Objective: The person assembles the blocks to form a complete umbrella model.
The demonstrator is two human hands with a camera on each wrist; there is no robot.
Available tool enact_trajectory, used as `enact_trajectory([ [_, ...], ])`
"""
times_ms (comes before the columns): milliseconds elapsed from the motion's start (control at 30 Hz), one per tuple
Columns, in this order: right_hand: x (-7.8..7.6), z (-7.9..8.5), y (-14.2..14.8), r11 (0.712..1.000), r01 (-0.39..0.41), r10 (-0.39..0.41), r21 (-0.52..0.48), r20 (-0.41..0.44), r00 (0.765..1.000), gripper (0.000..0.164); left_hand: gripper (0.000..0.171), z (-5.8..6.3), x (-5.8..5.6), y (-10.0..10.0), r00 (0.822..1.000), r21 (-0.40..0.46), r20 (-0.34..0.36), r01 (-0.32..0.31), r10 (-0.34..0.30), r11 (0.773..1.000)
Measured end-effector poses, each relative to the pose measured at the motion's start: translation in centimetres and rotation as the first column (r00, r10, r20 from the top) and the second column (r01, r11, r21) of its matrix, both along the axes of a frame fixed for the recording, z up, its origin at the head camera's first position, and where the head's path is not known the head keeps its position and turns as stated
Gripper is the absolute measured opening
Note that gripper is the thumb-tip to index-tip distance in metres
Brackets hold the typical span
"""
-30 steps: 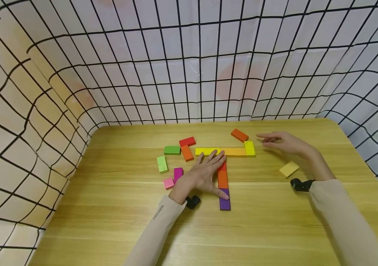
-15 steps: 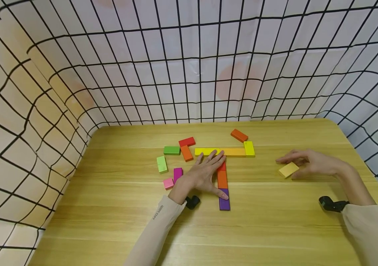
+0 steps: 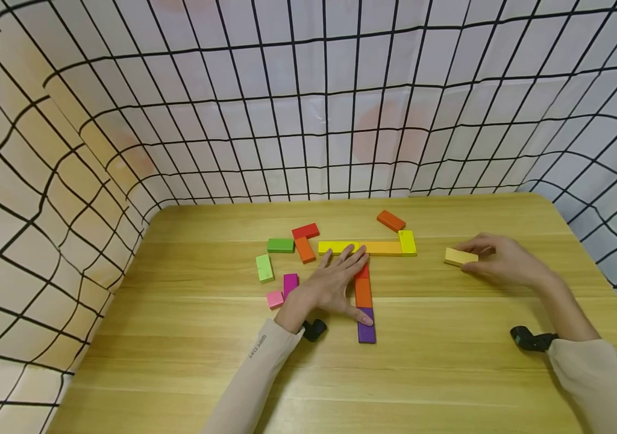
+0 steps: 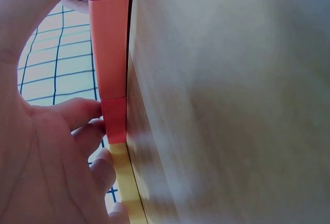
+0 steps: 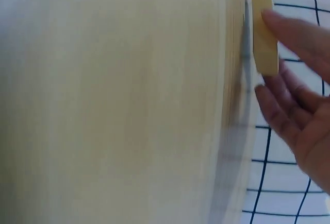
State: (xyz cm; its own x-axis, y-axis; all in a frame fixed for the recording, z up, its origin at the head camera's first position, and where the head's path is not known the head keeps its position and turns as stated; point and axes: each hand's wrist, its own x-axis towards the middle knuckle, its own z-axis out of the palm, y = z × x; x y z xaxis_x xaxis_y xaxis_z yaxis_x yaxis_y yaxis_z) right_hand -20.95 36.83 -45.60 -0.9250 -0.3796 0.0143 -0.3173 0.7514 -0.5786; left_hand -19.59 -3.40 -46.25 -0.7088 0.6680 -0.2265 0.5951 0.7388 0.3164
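Note:
My left hand [image 3: 330,292] is spread over a T-like row of flat blocks, its fingertips touching the top bar and its thumb on the purple block [image 3: 366,335]. Under it the stem runs up through an orange block [image 3: 363,293] to a red block [image 4: 114,121]. Across the top lie a long yellow block [image 3: 332,248], a light orange block [image 3: 381,248] and an upright yellow block [image 3: 407,243]. My right hand [image 3: 506,262] pinches a pale yellow block [image 3: 460,257] between thumb and fingers, to the right of the row; the right wrist view shows it too.
Left of the row lie loose blocks: red [image 3: 305,231], orange [image 3: 305,249], green [image 3: 281,245], light green [image 3: 265,268], magenta [image 3: 290,284] and pink [image 3: 275,299]. An orange-red block [image 3: 391,220] lies behind the upright yellow one. A grid-patterned cloth [image 3: 308,108] surrounds the wooden table [image 3: 178,361].
My right hand has moved from near the upright yellow block to the pale yellow block, gripped it, turned it and shifted it slightly up and left. My left hand has stayed in place.

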Motion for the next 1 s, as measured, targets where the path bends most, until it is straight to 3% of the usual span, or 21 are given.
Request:
enact_trajectory([
  [300,-0.2,-0.1,-0.2,1.000,-0.008,0.008,-0.019,-0.003,1.000,0.036,0.134,0.2,0.1,0.0,1.000,0.005,0.008,0.000,0.000,1.000],
  [500,-1.4,0.1,-0.9,1.000,0.020,-0.020,0.002,0.005,1.000,0.037,0.134,0.1,0.1,0.0,1.000,0.005,0.008,-0.003,0.003,1.000],
  [733,-4.7,0.9,-3.3,0.998,0.052,-0.052,-0.035,-0.004,0.999,0.040,0.134,0.1,0.1,0.0,1.000,0.005,0.009,-0.002,0.002,1.000],
  [1000,-8.9,2.4,-8.9,0.993,0.058,-0.051,-0.107,0.072,0.996,0.042,0.134,0.2,0.0,-0.1,1.000,0.001,0.004,-0.001,0.001,1.000],
])
